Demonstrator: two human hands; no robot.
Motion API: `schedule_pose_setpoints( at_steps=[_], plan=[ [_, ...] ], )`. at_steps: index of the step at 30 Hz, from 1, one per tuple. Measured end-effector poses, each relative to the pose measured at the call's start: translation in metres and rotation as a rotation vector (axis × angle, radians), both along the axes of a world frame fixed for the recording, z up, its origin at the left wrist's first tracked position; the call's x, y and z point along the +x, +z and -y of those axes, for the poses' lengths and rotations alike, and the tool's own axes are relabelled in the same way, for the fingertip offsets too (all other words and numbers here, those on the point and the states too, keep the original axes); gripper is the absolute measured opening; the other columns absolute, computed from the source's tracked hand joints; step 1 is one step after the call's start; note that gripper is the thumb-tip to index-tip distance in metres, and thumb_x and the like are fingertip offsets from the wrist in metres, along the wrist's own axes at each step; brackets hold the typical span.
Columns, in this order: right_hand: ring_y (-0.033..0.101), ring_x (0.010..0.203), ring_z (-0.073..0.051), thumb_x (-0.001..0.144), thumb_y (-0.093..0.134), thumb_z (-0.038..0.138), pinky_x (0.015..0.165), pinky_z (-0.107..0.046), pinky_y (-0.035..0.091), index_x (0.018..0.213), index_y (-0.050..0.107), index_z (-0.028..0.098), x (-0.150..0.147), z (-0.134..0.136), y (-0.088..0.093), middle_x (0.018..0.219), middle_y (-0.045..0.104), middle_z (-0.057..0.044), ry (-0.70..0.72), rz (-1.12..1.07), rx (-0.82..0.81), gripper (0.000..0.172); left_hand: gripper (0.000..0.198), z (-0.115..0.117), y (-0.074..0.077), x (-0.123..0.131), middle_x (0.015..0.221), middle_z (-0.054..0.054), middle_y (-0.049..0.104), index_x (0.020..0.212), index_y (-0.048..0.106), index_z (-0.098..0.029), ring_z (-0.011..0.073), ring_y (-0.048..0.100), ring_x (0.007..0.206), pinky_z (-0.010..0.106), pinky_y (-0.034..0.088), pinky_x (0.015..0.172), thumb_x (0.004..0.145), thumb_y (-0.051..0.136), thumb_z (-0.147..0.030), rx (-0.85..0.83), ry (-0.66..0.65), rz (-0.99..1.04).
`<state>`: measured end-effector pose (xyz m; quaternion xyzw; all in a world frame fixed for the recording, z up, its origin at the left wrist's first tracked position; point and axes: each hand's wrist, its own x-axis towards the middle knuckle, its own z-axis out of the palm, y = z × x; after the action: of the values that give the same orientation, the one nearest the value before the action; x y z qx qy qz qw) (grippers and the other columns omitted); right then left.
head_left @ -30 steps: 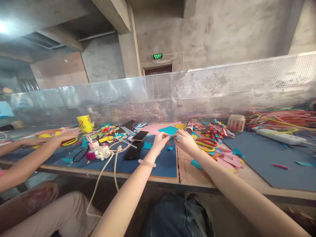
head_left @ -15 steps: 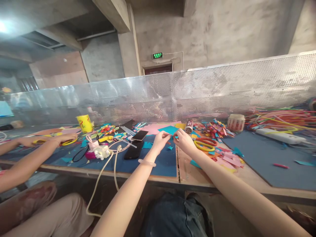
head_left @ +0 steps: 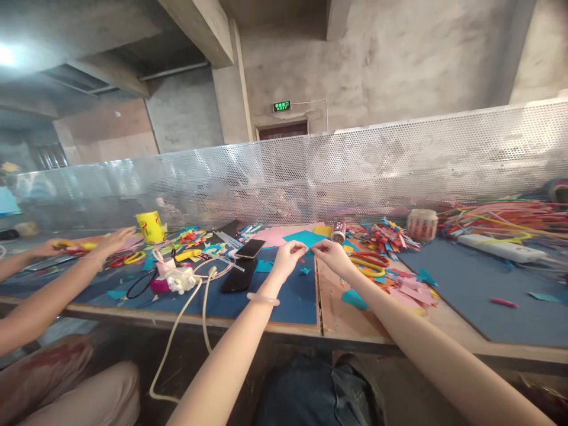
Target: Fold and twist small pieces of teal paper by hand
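My left hand [head_left: 289, 258] is closed in a pinch above the blue mat [head_left: 284, 302], a pale bangle [head_left: 262, 300] round its wrist. Facing it, my right hand [head_left: 332, 255] is pinched too, its fingertips a little apart from the left ones. A speck of blue shows at the fingertips, too small to tell whether it is held or lies behind. Beyond the hands lies a blue paper sheet [head_left: 306, 238], and a blue scrap [head_left: 305, 271] rests below them. Yellow-handled scissors [head_left: 368, 269] lie beside my right wrist, near pink paper pieces [head_left: 412, 290].
Two phones, one being a black phone [head_left: 239, 277], lie left of my hands by a cable [head_left: 205, 313]. A dark red can [head_left: 339, 231], a jar [head_left: 422, 225] and a power strip [head_left: 501, 247] stand or lie rightward. A co-worker's hand [head_left: 110, 241] reaches near a yellow tin [head_left: 151, 228].
My fingertips have shifted slightly; both hands stay pinched close together. The co-worker's near hand has moved away from yellow-handled scissors, which now lie on the table, and reaches toward the yellow tin.
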<state>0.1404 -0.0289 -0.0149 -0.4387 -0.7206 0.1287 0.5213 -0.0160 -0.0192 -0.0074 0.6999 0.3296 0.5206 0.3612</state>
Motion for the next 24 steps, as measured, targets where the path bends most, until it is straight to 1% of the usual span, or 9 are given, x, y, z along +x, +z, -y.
schedule_pose_setpoints(
  at_steps=[4,8,13,18,24],
  plan=[
    [0.056,0.069,-0.016,0.073,0.052,0.034,0.066,-0.028,0.042,0.073,0.062,0.015,0.0012,-0.0009,0.0001,0.071,0.062,-0.004,0.029,-0.027,-0.046,0.022,0.018,0.0018,0.0020,-0.0003,0.071,0.003,0.058,0.074,0.060,-0.014,0.0119,0.054,0.064,0.020,0.045,0.051,0.068,0.061,-0.031,0.001,0.021,-0.004],
    [0.055,0.069,-0.015,0.073,0.050,0.034,0.066,-0.028,0.042,0.072,0.061,0.015,0.0018,0.0001,0.0010,0.069,0.061,-0.003,0.061,-0.020,-0.046,0.022,0.020,0.0008,-0.0007,0.0006,0.071,0.003,0.057,0.074,0.059,-0.013,0.0134,0.055,0.067,0.023,0.048,0.054,0.066,0.062,-0.031,-0.044,0.003,0.053],
    [0.055,0.067,-0.016,0.075,0.048,0.037,0.065,-0.029,0.042,0.072,0.059,0.015,0.0025,-0.0018,-0.0006,0.069,0.060,-0.003,0.046,0.010,-0.037,0.025,0.022,-0.0030,-0.0063,0.0007,0.071,0.004,0.056,0.079,0.058,-0.013,0.0146,0.056,0.070,0.025,0.050,0.055,0.069,0.061,-0.032,-0.098,-0.030,0.088],
    [0.056,0.067,-0.016,0.076,0.047,0.037,0.064,-0.029,0.043,0.073,0.059,0.016,0.0029,-0.0042,-0.0024,0.070,0.061,-0.003,0.048,0.021,-0.036,0.025,0.021,-0.0026,-0.0068,0.0008,0.074,0.005,0.058,0.079,0.058,-0.014,0.0150,0.058,0.070,0.023,0.050,0.053,0.069,0.061,-0.032,-0.131,-0.047,0.085],
    [0.055,0.066,-0.015,0.075,0.048,0.037,0.063,-0.028,0.042,0.072,0.059,0.016,0.0026,-0.0021,-0.0004,0.069,0.060,-0.003,0.023,0.020,-0.033,0.025,0.021,-0.0017,-0.0064,0.0019,0.077,0.005,0.060,0.082,0.054,-0.013,0.0157,0.062,0.069,0.023,0.049,0.052,0.066,0.064,-0.024,-0.176,-0.086,0.098]
  ],
)
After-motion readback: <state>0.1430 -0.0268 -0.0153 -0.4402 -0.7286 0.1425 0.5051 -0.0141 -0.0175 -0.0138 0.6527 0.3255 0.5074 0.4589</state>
